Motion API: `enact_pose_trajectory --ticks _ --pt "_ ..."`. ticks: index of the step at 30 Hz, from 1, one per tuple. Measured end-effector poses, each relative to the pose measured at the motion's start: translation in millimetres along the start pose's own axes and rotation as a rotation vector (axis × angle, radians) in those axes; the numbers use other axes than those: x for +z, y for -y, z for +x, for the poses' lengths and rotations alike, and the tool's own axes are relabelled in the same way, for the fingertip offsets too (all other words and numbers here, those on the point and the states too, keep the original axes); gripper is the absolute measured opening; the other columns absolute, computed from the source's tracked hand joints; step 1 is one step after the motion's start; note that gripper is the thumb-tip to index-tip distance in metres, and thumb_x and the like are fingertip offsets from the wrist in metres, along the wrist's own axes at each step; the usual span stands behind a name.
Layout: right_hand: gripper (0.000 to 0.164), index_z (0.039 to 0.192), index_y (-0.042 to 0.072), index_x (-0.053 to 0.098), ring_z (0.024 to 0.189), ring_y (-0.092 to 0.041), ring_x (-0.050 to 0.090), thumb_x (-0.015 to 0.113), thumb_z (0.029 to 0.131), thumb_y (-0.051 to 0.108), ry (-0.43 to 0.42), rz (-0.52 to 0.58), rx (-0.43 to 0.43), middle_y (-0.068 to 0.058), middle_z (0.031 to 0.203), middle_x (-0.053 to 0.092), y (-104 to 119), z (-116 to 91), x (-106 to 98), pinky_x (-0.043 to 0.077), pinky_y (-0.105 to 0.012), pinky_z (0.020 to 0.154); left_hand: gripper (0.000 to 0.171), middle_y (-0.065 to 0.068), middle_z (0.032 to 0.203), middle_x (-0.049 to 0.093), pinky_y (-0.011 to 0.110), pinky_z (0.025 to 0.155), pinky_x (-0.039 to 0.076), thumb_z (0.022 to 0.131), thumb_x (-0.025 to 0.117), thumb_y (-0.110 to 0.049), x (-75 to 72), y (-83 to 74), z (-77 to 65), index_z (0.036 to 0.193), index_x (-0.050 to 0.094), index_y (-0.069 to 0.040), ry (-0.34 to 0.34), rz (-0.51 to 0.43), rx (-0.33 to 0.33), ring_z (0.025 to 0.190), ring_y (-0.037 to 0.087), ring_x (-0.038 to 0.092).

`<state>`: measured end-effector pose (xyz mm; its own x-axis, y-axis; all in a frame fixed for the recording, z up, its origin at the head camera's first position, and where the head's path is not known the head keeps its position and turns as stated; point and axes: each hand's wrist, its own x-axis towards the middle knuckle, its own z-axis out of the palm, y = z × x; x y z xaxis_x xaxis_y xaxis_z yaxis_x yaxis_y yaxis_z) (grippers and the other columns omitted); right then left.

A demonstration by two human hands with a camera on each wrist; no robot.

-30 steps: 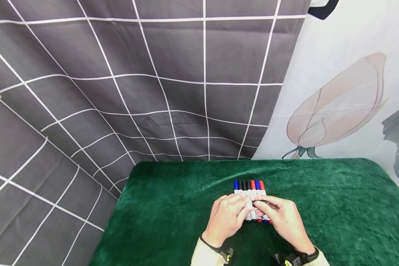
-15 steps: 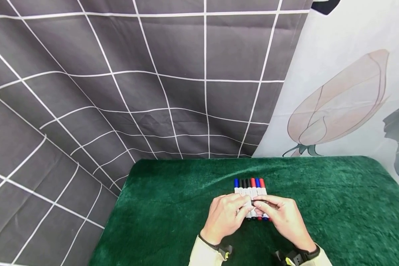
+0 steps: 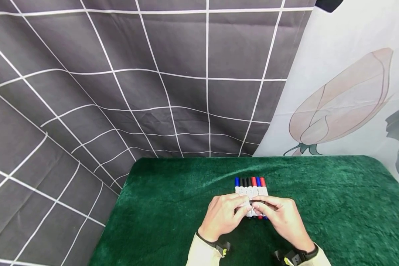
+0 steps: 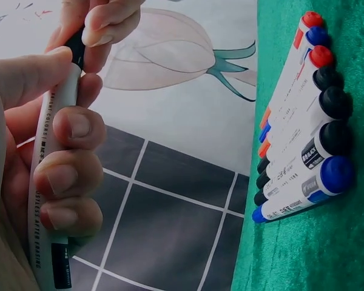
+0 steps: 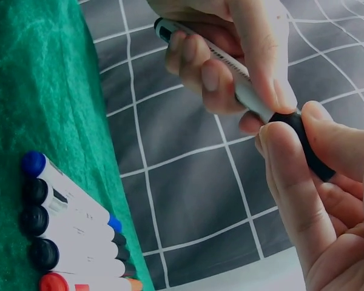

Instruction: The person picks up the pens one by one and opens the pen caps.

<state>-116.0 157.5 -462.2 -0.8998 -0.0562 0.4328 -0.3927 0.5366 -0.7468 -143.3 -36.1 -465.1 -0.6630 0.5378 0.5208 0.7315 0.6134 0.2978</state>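
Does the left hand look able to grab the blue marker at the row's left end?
Probably not: the left hand is wrapped round a black-capped marker. Otherwise the way seems free, as nothing lies on the blue marker.

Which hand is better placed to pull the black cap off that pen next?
Probably the right hand: it pinches the black cap. The left hand wraps round the white barrel, so it seems better suited to holding steady.

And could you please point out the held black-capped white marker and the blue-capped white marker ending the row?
Held black-capped white marker (image 4: pixel 48 127), left wrist view: white barrel.
Blue-capped white marker (image 4: pixel 292 199), left wrist view: white barrel.
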Motion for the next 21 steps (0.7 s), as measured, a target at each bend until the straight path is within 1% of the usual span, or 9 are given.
enact_pose_trajectory --ticks 5,9,16,19,21 --pt "0.018 0.092 0.024 0.072 0.054 0.0 0.048 0.073 0.076 0.016 0.013 -0.013 -0.043 0.013 0.079 0.067 0.2 0.3 0.0 0.036 -0.013 0.048 0.023 -0.016 0.066 0.047 0.01 0.049 0.027 0.092 0.048 -0.041 -0.4 1.5 -0.5 0.079 0.061 -0.027 0.012 -0.025 -0.013 0.055 -0.002 0.039" --pt "0.017 0.092 0.023 0.072 0.056 0.0 0.05 0.073 0.076 0.016 0.01 -0.003 -0.044 0.011 0.079 0.068 0.3 -0.6 1.4 0.038 -0.014 0.051 0.027 -0.014 0.063 0.046 0.01 0.048 0.025 0.093 0.046 -0.042 -0.8 2.6 -1.0 0.074 0.057 -0.027 0.029 -0.044 -0.021 0.053 -0.002 0.037" --pt "0.016 0.09 0.024 0.072 0.053 0.0 0.048 0.073 0.076 0.017 0.006 -0.016 -0.053 0.012 0.075 0.067 0.2 -1.6 2.0 0.036 -0.013 0.048 0.03 -0.018 0.063 0.044 0.009 0.046 0.023 0.095 0.04 -0.042 -2.3 1.8 -0.5 0.078 0.059 -0.028 0.073 -0.039 -0.026 0.053 -0.004 0.035" --pt "0.016 0.09 0.023 0.072 0.052 0.0 0.048 0.073 0.076 0.016 0.003 -0.013 -0.072 0.011 0.075 0.067 0.9 -1.5 2.1 0.036 -0.012 0.048 0.029 -0.019 0.065 0.048 0.009 0.047 0.024 0.096 0.039 -0.042 -2.8 1.5 -0.6 0.082 0.061 -0.029 0.083 -0.031 -0.026 0.055 -0.005 0.037" --pt "0.016 0.09 0.022 0.073 0.053 0.0 0.049 0.073 0.075 0.015 -0.001 -0.003 -0.079 0.009 0.074 0.067 1.1 -1.1 2.0 0.036 -0.012 0.048 0.028 -0.018 0.065 0.048 0.01 0.047 0.023 0.096 0.04 -0.042 -3.5 1.4 -0.2 0.08 0.06 -0.029 0.087 -0.034 -0.026 0.055 -0.004 0.038"
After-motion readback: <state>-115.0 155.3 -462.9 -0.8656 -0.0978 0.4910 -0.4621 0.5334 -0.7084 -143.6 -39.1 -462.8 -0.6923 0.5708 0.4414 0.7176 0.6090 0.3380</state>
